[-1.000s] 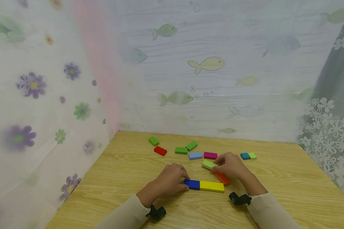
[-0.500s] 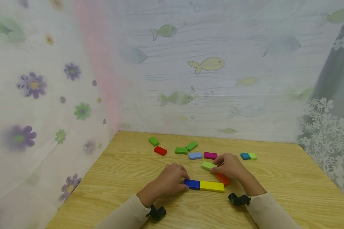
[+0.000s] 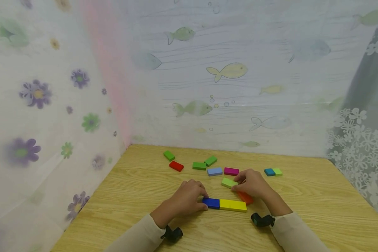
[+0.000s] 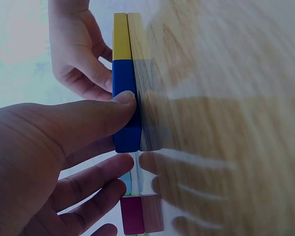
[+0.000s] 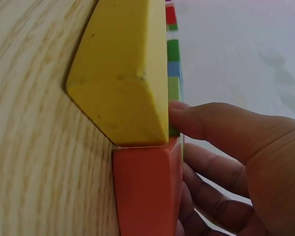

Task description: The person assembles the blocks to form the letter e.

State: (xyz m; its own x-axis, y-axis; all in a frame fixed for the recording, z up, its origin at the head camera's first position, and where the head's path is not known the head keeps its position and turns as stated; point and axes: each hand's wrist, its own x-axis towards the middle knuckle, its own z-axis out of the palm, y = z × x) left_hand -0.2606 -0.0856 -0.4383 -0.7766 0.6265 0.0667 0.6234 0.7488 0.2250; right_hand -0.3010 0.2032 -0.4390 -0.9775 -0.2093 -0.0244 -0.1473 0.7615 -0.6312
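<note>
My left hand point(image 3: 189, 197) holds the left end of a blue block point(image 3: 211, 203), thumb on its near side in the left wrist view. End to end with it lies a yellow block point(image 3: 233, 205), flat on the wooden table. My right hand point(image 3: 253, 183) pinches the right end of a light green block point(image 3: 228, 182) between thumb and fingers, just behind the yellow one. Beneath that hand an orange-red block point(image 3: 246, 198) lies slanted, partly hidden; its end meets the yellow block's corner in the right wrist view.
Farther back lie a magenta block point(image 3: 231, 171), a light blue block point(image 3: 215, 171), a red block point(image 3: 176, 166) and several green blocks point(image 3: 199, 166). A teal block point(image 3: 269, 172) touches a lime block point(image 3: 277, 172) at right. A fish-patterned curtain point(image 3: 226, 115) closes off the table's back.
My right hand and the light green block have shifted very slightly left and nearer. The left hand keeps its hold on the blue block, unmoved.
</note>
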